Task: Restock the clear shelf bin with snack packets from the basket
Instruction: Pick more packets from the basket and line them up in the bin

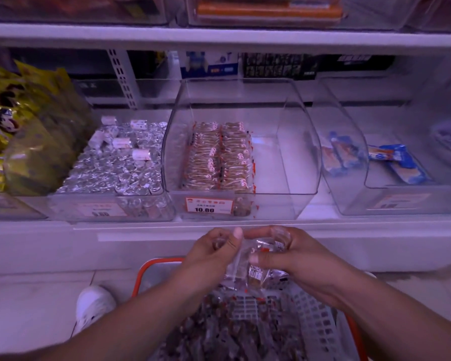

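Both bare forearms reach over the orange-rimmed grey plastic basket (320,324) heaped with clear-wrapped brown snack packets (219,334). Left hand (211,252) and right hand (289,252) together pinch a small bunch of those packets (253,272) above the basket, below the shelf edge. Higher up, the clear plastic shelf bin (284,162) holds two neat rows of packets (219,157) on its left side, behind an orange price tag (208,205).
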Available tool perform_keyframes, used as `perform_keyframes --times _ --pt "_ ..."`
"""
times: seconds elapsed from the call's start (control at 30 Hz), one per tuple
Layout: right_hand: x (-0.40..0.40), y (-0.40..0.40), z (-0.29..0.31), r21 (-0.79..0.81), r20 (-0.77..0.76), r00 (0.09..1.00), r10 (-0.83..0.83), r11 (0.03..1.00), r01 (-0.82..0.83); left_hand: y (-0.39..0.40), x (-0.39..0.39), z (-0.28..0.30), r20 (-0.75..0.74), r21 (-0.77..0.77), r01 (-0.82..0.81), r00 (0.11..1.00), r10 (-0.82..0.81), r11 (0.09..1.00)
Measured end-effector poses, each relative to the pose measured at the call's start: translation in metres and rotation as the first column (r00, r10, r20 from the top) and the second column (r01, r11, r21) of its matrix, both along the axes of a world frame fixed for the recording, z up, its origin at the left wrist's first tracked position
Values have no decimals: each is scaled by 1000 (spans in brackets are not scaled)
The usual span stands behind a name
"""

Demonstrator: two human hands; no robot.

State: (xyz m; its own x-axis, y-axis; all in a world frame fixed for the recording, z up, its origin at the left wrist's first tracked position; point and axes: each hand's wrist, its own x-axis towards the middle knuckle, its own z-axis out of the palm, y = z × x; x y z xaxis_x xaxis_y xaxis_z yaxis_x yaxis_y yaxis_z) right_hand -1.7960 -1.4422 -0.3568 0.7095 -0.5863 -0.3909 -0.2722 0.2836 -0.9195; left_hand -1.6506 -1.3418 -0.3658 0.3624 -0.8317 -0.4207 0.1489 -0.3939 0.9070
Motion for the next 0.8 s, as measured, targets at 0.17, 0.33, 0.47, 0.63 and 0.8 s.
perform_keyframes --times 0.17,0.33,0.47,0.63,0.8 --pt "5 11 -2 -136 -28 980 -197 972 192 -2 -1 4 -351 140 -32 933 80 990" --pt "3 13 8 -734 195 959 -204 619 281 -4 7 7 -527 168 -72 836 151 983" --pt "-7 6 3 -999 48 973 227 -5 51 -2 11 8 -607 142 20 792 71 990" --pt "-4 16 0 -992 -126 927 352 -20 -128 1 13 9 -603 43 25 798 6 999" --pt "-4 0 16 -445 272 952 -140 859 254 4 15 4 -417 29 -84 904 89 996"
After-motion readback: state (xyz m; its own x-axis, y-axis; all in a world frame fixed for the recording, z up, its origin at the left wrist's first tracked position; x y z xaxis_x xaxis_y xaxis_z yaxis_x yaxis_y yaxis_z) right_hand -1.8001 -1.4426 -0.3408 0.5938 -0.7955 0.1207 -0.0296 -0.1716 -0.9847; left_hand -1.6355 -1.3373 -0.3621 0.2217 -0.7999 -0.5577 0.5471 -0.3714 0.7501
